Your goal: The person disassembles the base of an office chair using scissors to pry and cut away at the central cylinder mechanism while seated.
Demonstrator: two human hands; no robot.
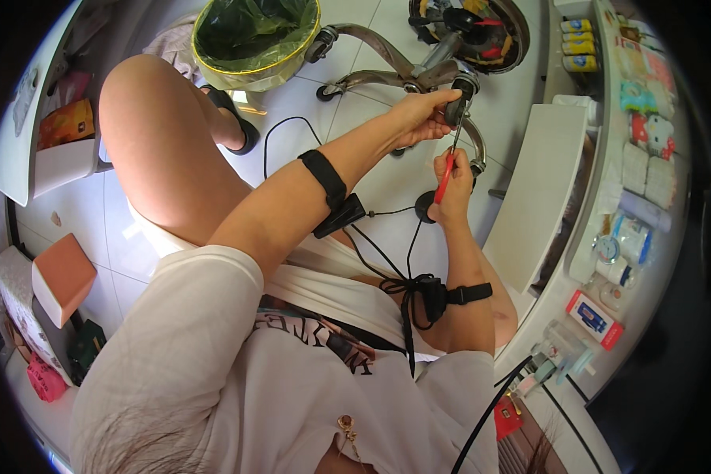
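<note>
A swivel stool with a metal star base (383, 49) lies tipped over on the floor ahead of me. My left hand (420, 118) is closed around one of its casters (453, 110), the thumb on top of the wheel. In my right hand (453, 204) is a pair of scissors (445, 178) with red handles, gripped in the fist. The thin metal blades point up and away from me, reaching the side of that caster. Whether the tips are inside the wheel or only touch it is too small to tell.
A yellow-rimmed bin (253, 75) with a dark liner stands at the far left. To the right are a pale drawer front (539, 186) and a shelf crowded with cans, bottles and packets. Black cables (407, 280) hang between my strapped arms.
</note>
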